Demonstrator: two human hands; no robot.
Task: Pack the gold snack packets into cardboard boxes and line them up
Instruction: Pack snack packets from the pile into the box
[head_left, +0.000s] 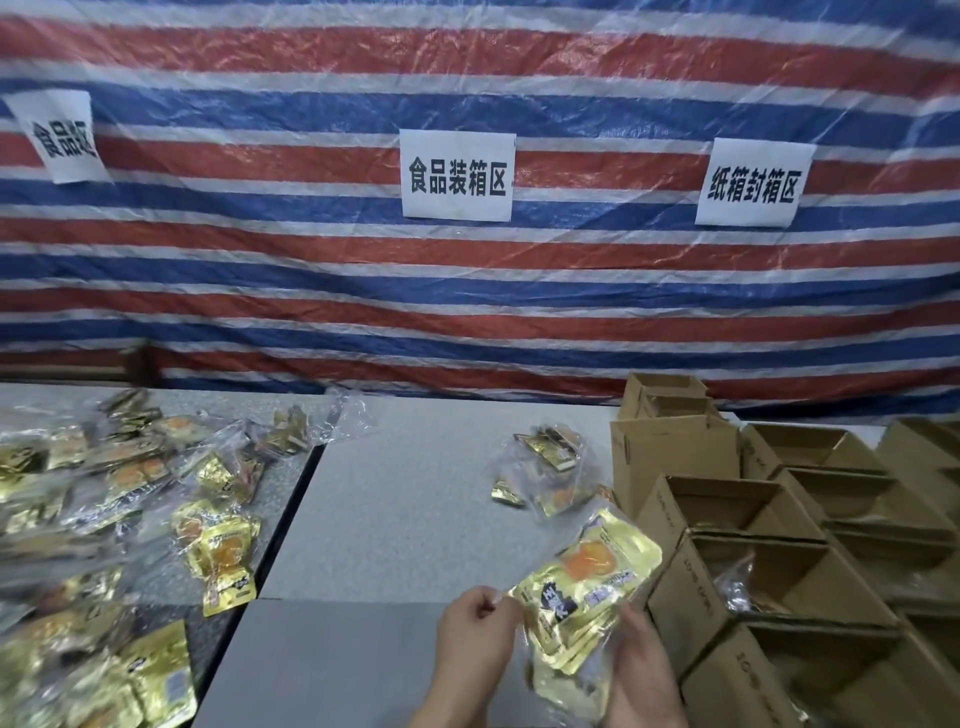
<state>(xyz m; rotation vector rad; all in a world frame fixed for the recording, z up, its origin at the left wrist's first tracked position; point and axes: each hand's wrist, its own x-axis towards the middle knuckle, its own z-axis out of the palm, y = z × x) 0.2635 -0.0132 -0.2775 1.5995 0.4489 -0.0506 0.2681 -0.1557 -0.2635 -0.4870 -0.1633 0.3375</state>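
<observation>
- My left hand (475, 631) pinches the clear wrapper edge of a bundle of gold packets (584, 592).
- My right hand (641, 670) holds the same bundle from the right side, fingers probably curled behind it.
- The bundle is just left of the near open cardboard boxes (769, 587).
- More packets (119, 499) lie far left on the table (395, 509).

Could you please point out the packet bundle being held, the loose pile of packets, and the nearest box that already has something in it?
Packet bundle (584, 597): head view, its gold front.
Pile (104, 519): head view, its middle.
Box (691, 608): head view, its outer side wall.
</observation>
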